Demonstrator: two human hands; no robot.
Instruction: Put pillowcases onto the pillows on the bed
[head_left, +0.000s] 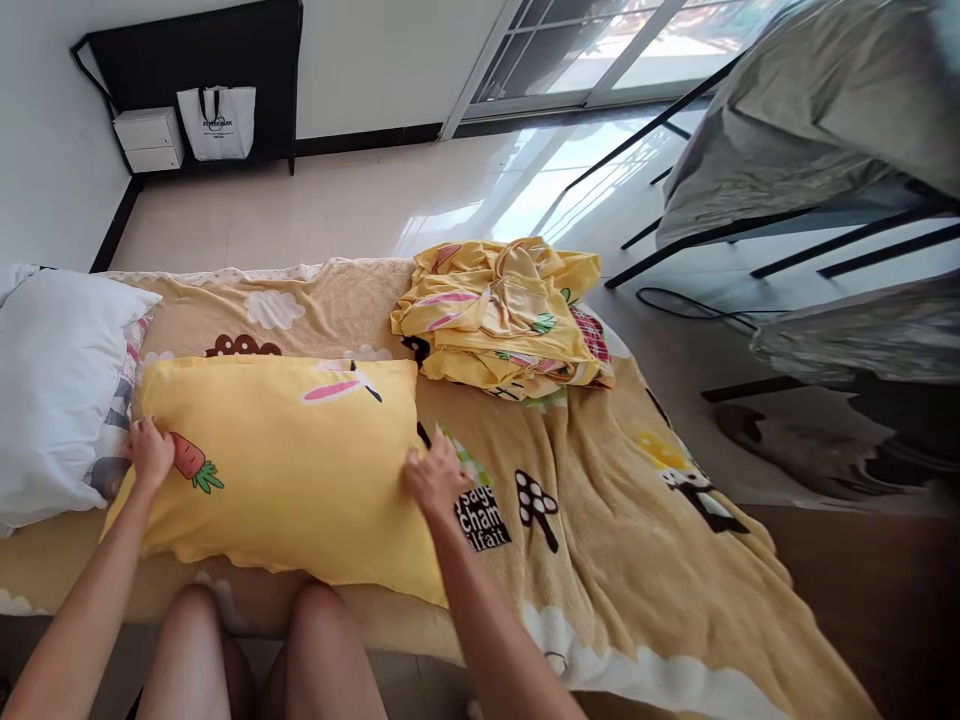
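A yellow pillow (289, 460) with a carrot print and a pink rabbit print lies flat on a tan blanket (622, 520) that covers the bed. My left hand (150, 452) is closed on the pillow's left end, beside the carrot. At the pillow's right edge rests my right hand (435, 478), its fingers pressed together against the fabric. My knees show below the pillow at the bed's near edge.
A white pillow (56, 380) lies at the left, touching the yellow one. A crumpled yellow printed sheet (502, 315) is heaped at the far side of the bed. Black-framed furniture with grey covers (810, 110) stands at the right, a white bag (217, 120) by the far wall.
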